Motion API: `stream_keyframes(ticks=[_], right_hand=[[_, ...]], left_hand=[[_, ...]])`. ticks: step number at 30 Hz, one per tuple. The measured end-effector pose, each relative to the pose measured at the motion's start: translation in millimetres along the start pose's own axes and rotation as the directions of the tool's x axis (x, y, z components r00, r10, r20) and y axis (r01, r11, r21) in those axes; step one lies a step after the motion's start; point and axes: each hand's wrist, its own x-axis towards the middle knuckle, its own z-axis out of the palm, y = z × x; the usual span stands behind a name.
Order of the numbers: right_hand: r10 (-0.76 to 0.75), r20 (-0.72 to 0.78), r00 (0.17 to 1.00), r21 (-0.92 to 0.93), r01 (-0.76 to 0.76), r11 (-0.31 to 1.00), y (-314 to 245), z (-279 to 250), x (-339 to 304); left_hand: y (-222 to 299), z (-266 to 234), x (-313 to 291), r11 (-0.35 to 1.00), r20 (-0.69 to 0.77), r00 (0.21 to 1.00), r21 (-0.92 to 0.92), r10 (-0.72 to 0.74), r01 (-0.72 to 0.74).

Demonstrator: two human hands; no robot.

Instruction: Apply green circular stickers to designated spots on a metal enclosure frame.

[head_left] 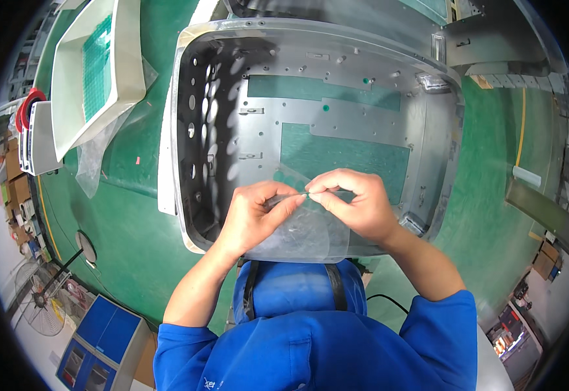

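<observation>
My left hand [255,212] and my right hand [363,202] meet fingertip to fingertip over the near part of a large grey metal housing [421,39]. Both are closed in a pinch on a tiny green piece [307,194], mostly hidden by the fingers. Under and behind them a clear plastic sheet [310,234] spreads over the housing's near rim. Faint green round spots show by its upper edge; whether my fingers also grip the sheet, I cannot make out. Inside the housing, a green dot [325,108] sits on the floor panel between two cut-outs.
A white bin [66,98] with a green grid stands at the left on clear plastic film [95,163]. Another metal housing [336,10] adjoins the far side. A blue cabinet [108,332] and a fan [40,300] stand lower left. A metal beam [545,218] lies at the right.
</observation>
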Motion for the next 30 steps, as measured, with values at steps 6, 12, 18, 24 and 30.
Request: stream_keyframes(ticks=[6, 12, 18, 24, 30], right_hand=[[-0.038, -0.206, 0.978, -0.052, 0.027, 0.998, 22, -3, 13], [0.286, -0.227, 0.931, -0.356, -0.353, 0.865, 100, -37, 56], [0.199, -0.201, 0.959, -0.457, -0.271, 0.847, 117, -38, 60], [0.344, -0.166, 0.924, -0.508, -0.38, 0.773, 108, -40, 66], [0.323, -0.175, 0.93, -0.529, -0.366, 0.766, 109, -38, 65]], left_hand=[[1, -1, 1, 0.943, 0.027, 0.957, -0.163, -0.289, 0.289], [-4, 0, -4, 0.952, 0.034, 0.953, -0.042, -0.3, 0.302], [-8, 0, -4, 0.951, 0.052, 0.949, -0.002, -0.31, 0.311], [-7, 0, -1, 0.946, 0.066, 0.945, -0.01, -0.321, 0.323], [-7, 2, 1, 0.947, 0.071, 0.945, -0.024, -0.319, 0.322]])
